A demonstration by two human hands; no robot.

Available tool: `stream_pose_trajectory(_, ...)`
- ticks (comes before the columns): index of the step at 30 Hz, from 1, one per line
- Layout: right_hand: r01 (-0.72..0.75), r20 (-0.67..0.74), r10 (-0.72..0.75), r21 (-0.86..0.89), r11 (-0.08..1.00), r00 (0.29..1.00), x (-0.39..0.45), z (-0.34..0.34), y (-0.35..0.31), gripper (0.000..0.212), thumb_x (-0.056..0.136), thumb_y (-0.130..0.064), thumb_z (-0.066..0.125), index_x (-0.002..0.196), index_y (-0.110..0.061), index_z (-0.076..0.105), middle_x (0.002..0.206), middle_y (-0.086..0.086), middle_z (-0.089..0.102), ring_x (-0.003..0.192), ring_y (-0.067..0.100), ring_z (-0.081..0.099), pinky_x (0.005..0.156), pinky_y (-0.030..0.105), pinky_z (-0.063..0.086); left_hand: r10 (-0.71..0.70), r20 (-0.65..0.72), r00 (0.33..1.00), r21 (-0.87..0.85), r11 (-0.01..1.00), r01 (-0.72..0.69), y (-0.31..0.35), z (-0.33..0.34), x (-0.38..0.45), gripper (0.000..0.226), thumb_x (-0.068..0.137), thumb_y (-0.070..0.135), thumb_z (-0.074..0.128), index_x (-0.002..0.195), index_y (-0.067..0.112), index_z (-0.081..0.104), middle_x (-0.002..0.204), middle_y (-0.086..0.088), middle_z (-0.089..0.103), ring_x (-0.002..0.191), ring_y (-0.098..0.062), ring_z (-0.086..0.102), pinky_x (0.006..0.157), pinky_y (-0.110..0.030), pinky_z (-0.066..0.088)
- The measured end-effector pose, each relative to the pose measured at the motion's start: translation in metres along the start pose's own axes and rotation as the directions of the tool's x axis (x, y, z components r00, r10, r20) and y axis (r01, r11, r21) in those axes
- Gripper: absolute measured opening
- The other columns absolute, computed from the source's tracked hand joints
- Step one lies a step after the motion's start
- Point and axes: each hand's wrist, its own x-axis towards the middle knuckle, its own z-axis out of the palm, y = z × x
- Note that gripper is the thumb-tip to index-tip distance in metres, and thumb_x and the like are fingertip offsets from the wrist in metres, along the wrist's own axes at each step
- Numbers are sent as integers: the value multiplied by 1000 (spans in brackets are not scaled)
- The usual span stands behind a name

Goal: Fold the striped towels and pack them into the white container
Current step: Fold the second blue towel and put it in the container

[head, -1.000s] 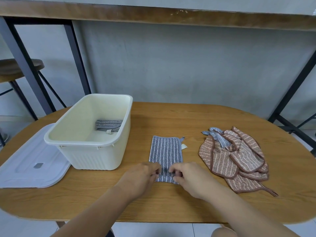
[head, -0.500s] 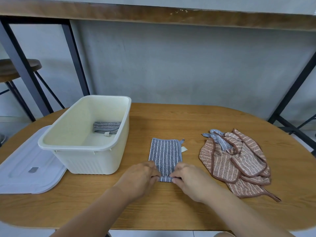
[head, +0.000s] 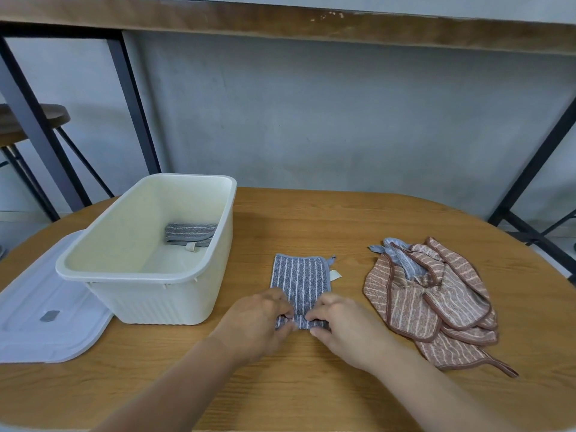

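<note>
Left hand: left hand (head: 258, 321) rests on the table at the near left corner of the grey striped towel (head: 298, 282); fingers curled, pinching the near edge.
Right hand: right hand (head: 343, 327) at the near right corner of the same towel; fingertips (head: 311, 316) pinch the near edge, which is lifted slightly off the wood.
Grey striped towel: folded to a narrow rectangle, flat on the table (head: 311, 391), stripes running away from the person; small loop and white tag at the far right corner.
White container (head: 156, 275): on the table, left of the towel, apart from it; open on top.
Folded towel (head: 190, 233): grey striped, inside the container, at its far right end.
Brown striped towels (head: 436, 300): loose heap on the table, right of the hands; a bit of grey cloth lies on its far side.
Lid (head: 40, 307): white, flat on the table, left of the container, its edge partly under or behind the container's near corner; cannot tell which.
Background: stool (head: 28, 120) at far left, dark metal frame against a grey wall.
</note>
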Motion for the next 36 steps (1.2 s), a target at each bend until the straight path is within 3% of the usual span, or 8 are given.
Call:
stream_pose_trajectory(5, -26, 1, 26, 3, 1000, 1000, 13, 1, 7, 26, 98, -31, 49, 117, -29, 67, 106, -10, 48, 97, 14, 55, 83, 28, 46, -3, 45, 999, 13, 1000, 2, -4, -4, 11, 23, 95, 31, 47, 99, 24, 68, 102, 9, 58, 92, -11, 57, 78, -32, 48)
stream_pose_trajectory(10, -30, -68, 32, 30, 999, 997, 16, 1, 6, 22, 98, -25, 49, 114, -28, 64, 106, -10, 55, 91, 13, 57, 79, 32, 50, -92, 21, 996, -34, 995, 93, -7, -1, 25, 9, 95, 26, 49, 91, 24, 57, 83, 7, 56, 78, -14, 53, 68, -31, 44)
stream_pose_trajectory(17, -28, -10, 28, 16, 999, 1000, 21, -3, 12, 28, 98, -31, 50, 121, -27, 64, 112, -8, 54, 102, 13, 56, 87, 31, 48, -61, -7, 998, -19, 998, 61, -9, 2, 29, 20, 96, 35, 48, 104, 24, 62, 103, 9, 56, 92, -10, 54, 79, -30, 47)
stream_pose_trajectory(21, -83, -36, 86, 82, 993, 996, 30, -7, 18, 19, 94, -27, 57, 111, -33, 62, 96, -13, 63, 86, 11, 60, 77, 30, 51, -23, -49, 999, -47, 999, 21, -14, 3, 22, 24, 90, 40, 58, 108, 27, 64, 106, 13, 55, 96, -8, 54, 82, -25, 45)
stream_pose_trajectory(25, -57, -85, 61, 48, 997, 994, 30, -2, 19, 22, 96, -32, 53, 113, -28, 67, 101, -16, 47, 91, 9, 55, 80, 26, 48, -52, -38, 998, -42, 998, 50, -16, 3, 29, 25, 96, 38, 48, 102, 25, 69, 98, 11, 55, 92, -7, 52, 77, -23, 42)
stream_pose_trajectory(30, -42, -4, 41, -34, 999, 999, 29, -5, 21, 34, 96, -35, 52, 129, -31, 58, 119, -14, 51, 110, 11, 54, 89, 26, 45, -85, -1, 996, -1, 996, 85, -13, 0, 32, 33, 100, 33, 40, 73, 19, 52, 83, 5, 50, 79, -10, 45, 66, -26, 35)
stream_pose_trajectory(34, -42, 121, 47, -48, 998, 992, 38, -16, 21, 30, 98, -30, 49, 126, -29, 61, 124, -9, 56, 115, 14, 53, 94, 33, 45, -108, -7, 994, -81, 991, 107, -10, -1, 25, 22, 91, 45, 52, 93, 25, 60, 85, 11, 56, 77, -7, 51, 68, -27, 46)
stream_pose_trajectory(36, -85, 156, 84, 0, 996, 984, 43, -20, 24, 27, 96, -29, 54, 121, -31, 63, 114, -10, 63, 104, 13, 58, 88, 31, 48, -128, 3, 992, -127, 984, 128, -11, -2, 22, 22, 84, 47, 61, 97, 30, 59, 88, 13, 58, 78, -4, 52, 70, -26, 47)
